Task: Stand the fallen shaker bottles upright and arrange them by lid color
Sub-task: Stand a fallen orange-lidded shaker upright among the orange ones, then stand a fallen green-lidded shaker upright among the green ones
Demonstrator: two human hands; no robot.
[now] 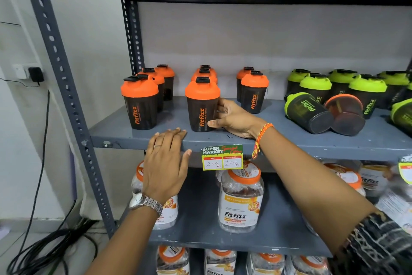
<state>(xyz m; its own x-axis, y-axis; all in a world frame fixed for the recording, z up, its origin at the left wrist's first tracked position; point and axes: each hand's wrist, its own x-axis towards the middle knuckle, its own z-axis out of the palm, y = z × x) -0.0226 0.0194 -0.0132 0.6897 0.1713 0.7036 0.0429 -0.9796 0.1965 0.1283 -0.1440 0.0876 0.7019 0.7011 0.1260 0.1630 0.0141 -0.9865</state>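
right hand (231, 118): fingers curled around upright orange-lid shaker (201, 105) | left hand (166, 163): fingers flat, empty, on shelf edge (138, 141) | far right: green-lid shaker (306, 109) and orange-lid bottle (345, 114) lie fallen

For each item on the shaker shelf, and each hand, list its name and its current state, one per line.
Front orange-lid shaker: upright, lid on, gripped by right hand.
Other orange-lid shakers: upright, lids on.
Green-lid shaker: fallen on its side.
Orange-lid shaker beside it: fallen, base toward camera.
Back green-lid shakers: upright.
Left hand: open, flat on shelf edge.
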